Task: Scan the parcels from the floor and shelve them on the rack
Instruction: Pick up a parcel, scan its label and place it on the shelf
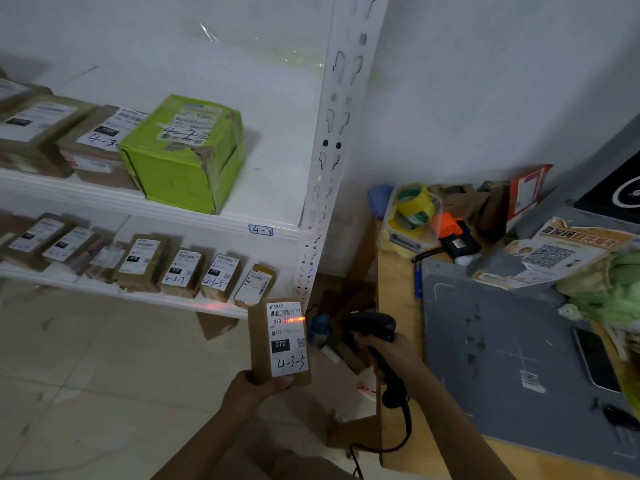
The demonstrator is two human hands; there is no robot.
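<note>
- Parcel (280,341), a small brown carton, stands upright in the left hand (258,384), whose fingers and thumb curl round its lower end. Its long axis runs up and away from the wrist, and the label faces the camera with "4-3-5" handwritten at the foot.
- Right hand (388,351) is wrapped round the grip of a black scanner (372,325), just beside the carton on its right, nose turned left toward the label.
- A red beam (294,320) crosses the upper part of the label just under the barcode, so scanning looks like the step in hand.
- Ahead and to the left lies the lower shelf (138,296) of the rack. A row of small cartons stands on it, leaning back, one of them also marked "4-3-5" (220,277).
- Free room shows at the row's right end, between the last carton (254,285) and the white post (329,150). I judge it would take this one set the same way, long axis leaning back.
- The left hand is nearer that gap and already carries the load, so a short reach forward and slightly left should serve.
- Edges to mind are the shelf's front lip below, the post on the right, and the upper shelf (270,188) with its green box (183,154) overhead.
- The scanner's cable (398,441) hangs beside the wooden surface (398,289), well clear of that path.
</note>
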